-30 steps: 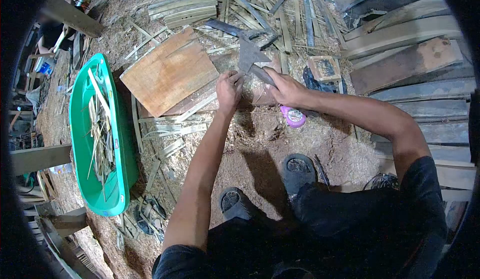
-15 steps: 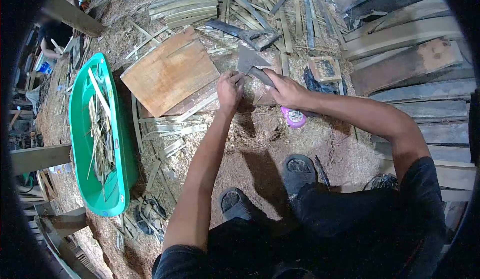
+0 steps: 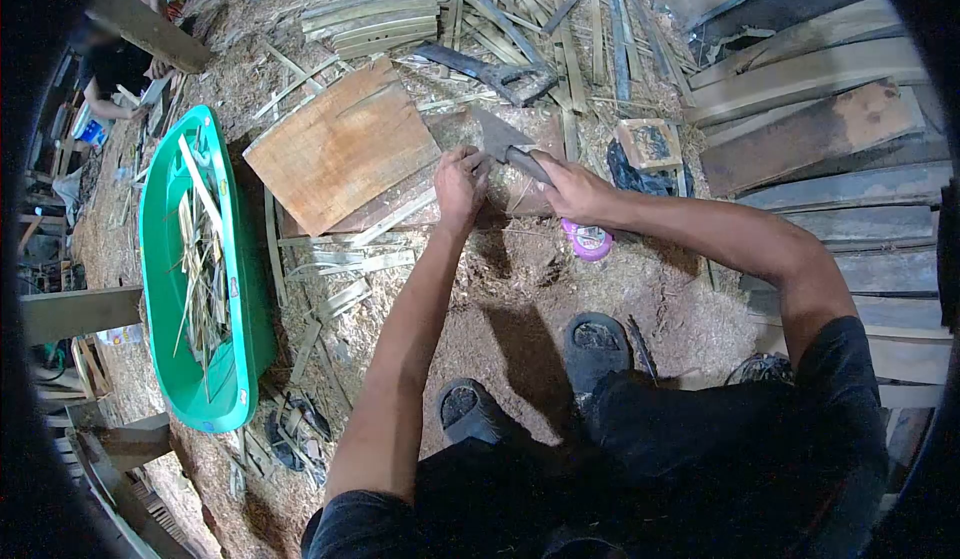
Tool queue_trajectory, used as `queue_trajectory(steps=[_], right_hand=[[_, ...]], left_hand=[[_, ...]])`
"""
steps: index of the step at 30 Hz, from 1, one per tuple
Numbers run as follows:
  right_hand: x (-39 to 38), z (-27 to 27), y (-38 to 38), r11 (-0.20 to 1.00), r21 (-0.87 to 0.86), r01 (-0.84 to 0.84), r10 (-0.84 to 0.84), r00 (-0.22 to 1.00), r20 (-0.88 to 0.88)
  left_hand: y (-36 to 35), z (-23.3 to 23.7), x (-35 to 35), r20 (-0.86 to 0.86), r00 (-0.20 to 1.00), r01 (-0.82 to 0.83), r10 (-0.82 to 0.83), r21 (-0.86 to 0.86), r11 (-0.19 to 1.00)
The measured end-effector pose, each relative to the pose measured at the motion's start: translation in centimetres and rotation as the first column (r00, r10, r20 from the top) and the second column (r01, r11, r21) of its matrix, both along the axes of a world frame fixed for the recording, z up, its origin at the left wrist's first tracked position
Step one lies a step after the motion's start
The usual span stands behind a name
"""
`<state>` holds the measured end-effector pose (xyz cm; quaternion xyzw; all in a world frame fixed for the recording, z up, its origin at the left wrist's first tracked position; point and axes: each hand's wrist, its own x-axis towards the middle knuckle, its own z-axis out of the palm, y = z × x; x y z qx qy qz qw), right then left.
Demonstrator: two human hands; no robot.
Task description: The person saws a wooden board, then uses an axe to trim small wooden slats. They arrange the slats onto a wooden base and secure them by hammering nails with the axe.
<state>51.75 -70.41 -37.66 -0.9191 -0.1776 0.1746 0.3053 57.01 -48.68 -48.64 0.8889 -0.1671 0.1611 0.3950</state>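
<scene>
My right hand (image 3: pixel 572 191) is wrapped round the dark handle of a tool with a flat, grey, pointed blade (image 3: pixel 495 134). Just left of the blade, my left hand (image 3: pixel 463 181) has its fingers curled together; what they hold, if anything, is too small to make out. Both hands are over a low wooden board (image 3: pixel 530 124) on the ground. A broad brown wooden panel (image 3: pixel 342 144) lies to the left of my left hand. Below my right hand is a pink round object (image 3: pixel 587 240).
A green tub (image 3: pixel 235 289) with thin strips stands at the left. Behind the hands lie a handsaw (image 3: pixel 465 62) and stacked slats (image 3: pixel 370 21). A wooden block (image 3: pixel 650 146) sits to the right, beside long planks (image 3: pixel 800 149). Another person (image 3: pixel 110 69) is at the upper left.
The blade has turned and shifted slightly, its tip now pointing more to the upper left. My left hand has barely moved. The other person's arms have changed position.
</scene>
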Motion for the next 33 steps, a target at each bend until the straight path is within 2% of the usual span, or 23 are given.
queue_trajectory(steps=[1, 7, 10, 13, 19, 22, 25, 28, 31, 33], right_hand=[[0.0, 0.5, 0.0, 1.000, -0.013, 0.002, -0.003, 0.999, -0.048], [0.5, 0.2, 0.4, 0.997, 0.063, 0.033, -0.041, 0.991, 0.126], [0.3, 0.9, 0.8, 0.996, -0.064, 0.065, -0.075, 0.984, -0.160], [0.3, 0.9, 0.4, 0.999, -0.052, 0.008, -0.012, 0.997, -0.070], [0.3, 0.6, 0.7, 0.996, 0.082, 0.040, -0.050, 0.990, 0.134], [0.0, 0.7, 0.7, 0.998, -0.052, 0.042, -0.047, 0.992, -0.114], [0.0, 0.7, 0.3, 1.000, -0.008, -0.001, 0.001, 1.000, 0.000], [0.3, 1.7, 0.8, 0.999, -0.002, 0.052, -0.052, 0.999, -0.003], [0.5, -0.3, 1.1, 0.994, 0.106, -0.029, -0.006, 0.951, 0.310], [0.0, 0.1, 0.7, 0.999, 0.023, 0.023, -0.025, 0.998, 0.050]], left_hand=[[0.0, 0.2, 0.1, -0.004, 1.000, 0.006, -0.006, 0.009, 1.000], [-0.1, 0.2, 0.0, 0.009, 1.000, 0.009, -0.009, 0.009, 1.000], [-0.1, 0.5, -0.2, 0.001, 1.000, 0.007, -0.007, 0.014, 1.000], [-0.1, 0.7, -0.2, -0.013, 1.000, 0.009, -0.009, 0.019, 1.000], [0.1, -0.1, 0.1, 0.029, 0.999, 0.015, -0.015, 0.023, 1.000], [0.1, -0.4, 0.3, 0.015, 1.000, 0.004, -0.005, 0.030, 1.000], [0.1, 0.1, 0.2, 0.014, 1.000, 0.009, -0.009, 0.020, 1.000], [0.0, 0.2, -0.2, 0.011, 1.000, 0.017, -0.017, -0.003, 1.000], [0.1, 0.3, 0.0, 0.015, 1.000, 0.021, -0.021, 0.004, 1.000], [-0.1, 0.3, -0.1, -0.009, 1.000, 0.003, -0.003, -0.001, 1.000]])
